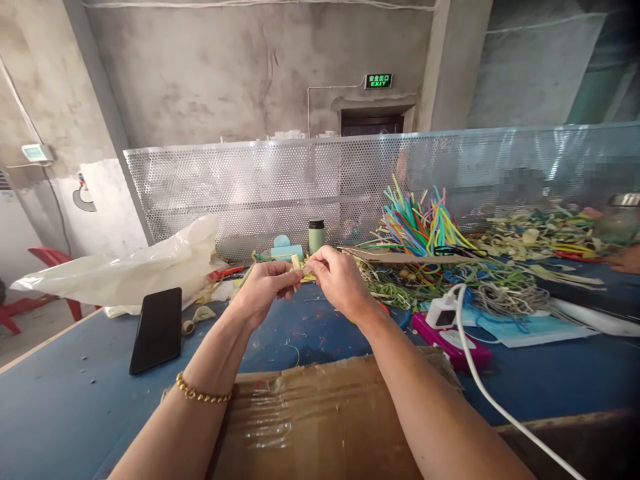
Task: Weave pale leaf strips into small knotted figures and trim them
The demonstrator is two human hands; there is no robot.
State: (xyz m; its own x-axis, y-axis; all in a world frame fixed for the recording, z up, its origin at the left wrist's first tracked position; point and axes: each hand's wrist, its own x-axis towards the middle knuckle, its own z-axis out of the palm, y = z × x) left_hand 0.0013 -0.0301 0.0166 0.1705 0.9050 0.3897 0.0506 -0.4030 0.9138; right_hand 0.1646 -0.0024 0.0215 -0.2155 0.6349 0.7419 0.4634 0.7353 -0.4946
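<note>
Both my hands meet above the blue table, beyond the near cardboard sheet. A small pale yellow strip (296, 262), perhaps husk or ribbon, is pinched in my left hand (267, 285), its top sticking up past the fingers. My right hand (336, 279) is closed too, thumb and forefinger together at the right side of the same strip. The part of the strip between the fingertips is mostly hidden. Just behind the hands are a green bottle with a black lid (317, 237) and a light blue roll-like object (287, 252).
A black phone (156, 331) lies left of my forearm, near a cream plastic sheet (165, 267). To the right sit a colourful bundle of stems (425, 223), a magenta power strip (450, 343) with a white cable, and blue masks (530, 327). A perforated metal screen (240, 193) stands behind.
</note>
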